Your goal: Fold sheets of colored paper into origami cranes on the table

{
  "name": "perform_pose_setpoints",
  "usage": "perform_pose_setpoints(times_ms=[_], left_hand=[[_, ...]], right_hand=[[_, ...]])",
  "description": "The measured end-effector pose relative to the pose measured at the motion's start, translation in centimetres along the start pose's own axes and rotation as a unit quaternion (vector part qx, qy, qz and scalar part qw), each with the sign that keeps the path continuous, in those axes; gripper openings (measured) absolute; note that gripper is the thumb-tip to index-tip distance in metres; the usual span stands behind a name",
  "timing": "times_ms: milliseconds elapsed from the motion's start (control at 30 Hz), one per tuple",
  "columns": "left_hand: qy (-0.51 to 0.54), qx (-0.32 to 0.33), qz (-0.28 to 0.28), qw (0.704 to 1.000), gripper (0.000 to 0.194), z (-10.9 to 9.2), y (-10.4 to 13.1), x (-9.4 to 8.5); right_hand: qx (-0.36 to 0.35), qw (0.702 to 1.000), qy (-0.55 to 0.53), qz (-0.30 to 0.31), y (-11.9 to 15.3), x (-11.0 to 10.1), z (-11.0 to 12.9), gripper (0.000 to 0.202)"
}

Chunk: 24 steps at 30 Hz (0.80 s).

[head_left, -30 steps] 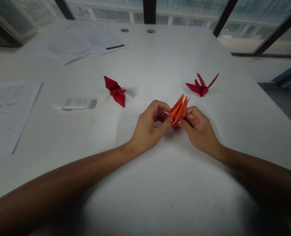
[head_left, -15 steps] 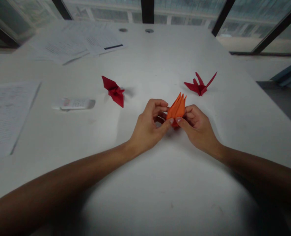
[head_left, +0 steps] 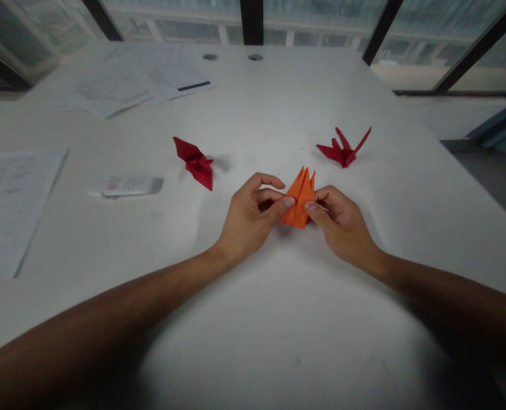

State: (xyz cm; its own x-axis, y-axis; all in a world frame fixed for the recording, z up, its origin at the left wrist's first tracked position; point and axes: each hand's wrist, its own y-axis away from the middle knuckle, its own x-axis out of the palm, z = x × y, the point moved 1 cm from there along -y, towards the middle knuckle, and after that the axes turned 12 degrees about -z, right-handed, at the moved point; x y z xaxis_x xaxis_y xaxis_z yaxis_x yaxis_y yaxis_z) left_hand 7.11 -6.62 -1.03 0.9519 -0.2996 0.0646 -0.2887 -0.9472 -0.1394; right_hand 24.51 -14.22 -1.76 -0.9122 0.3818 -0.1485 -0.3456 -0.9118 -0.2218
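An orange folded paper (head_left: 297,208) with several narrow points at its far end is held just over the table between my two hands. My left hand (head_left: 253,210) pinches its left edge, thumb on top and index finger partly raised. On the other side my right hand (head_left: 342,225) grips the right edge with its thumb in front; those fingertips behind the paper are hidden. Beyond my right hand stands a red paper crane (head_left: 344,155). Another red paper crane (head_left: 195,163) rests to the left, past my left hand.
A white tube-like item (head_left: 127,186) with print on it lies on the white table (head_left: 253,319) at the left. Printed sheets (head_left: 13,210) are at the left edge, and more papers (head_left: 111,85) lie at the back. Dark-framed windows (head_left: 253,23) border the far side.
The orange paper has turned in my hands, so its wide lower flap now faces me and lies flat below my thumbs. Both thumbs have moved slightly apart.
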Motion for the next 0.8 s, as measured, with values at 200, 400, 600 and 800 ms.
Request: perform_pose_setpoints(times_ms=[200,400,600,800], left_hand=[[-0.068,0.043,0.013,0.997,0.031,0.0,-0.1,-0.3],[-0.092,0.042,0.034,0.994,0.025,0.0,-0.4,-0.5],[-0.083,0.024,0.038,0.996,0.022,0.2,-0.6,-0.6],[-0.080,0.017,0.040,0.996,0.020,0.0,-0.6,-0.5]], right_hand=[[-0.045,0.999,0.011,-0.029,-0.6,-0.4,0.0,0.019],[-0.068,0.995,-0.064,-0.030,-1.2,-0.6,-0.2,0.024],[-0.079,0.995,-0.059,-0.008,-1.7,-1.2,0.0,0.019],[-0.139,0.990,0.009,-0.014,-2.2,-1.7,0.2,0.014]])
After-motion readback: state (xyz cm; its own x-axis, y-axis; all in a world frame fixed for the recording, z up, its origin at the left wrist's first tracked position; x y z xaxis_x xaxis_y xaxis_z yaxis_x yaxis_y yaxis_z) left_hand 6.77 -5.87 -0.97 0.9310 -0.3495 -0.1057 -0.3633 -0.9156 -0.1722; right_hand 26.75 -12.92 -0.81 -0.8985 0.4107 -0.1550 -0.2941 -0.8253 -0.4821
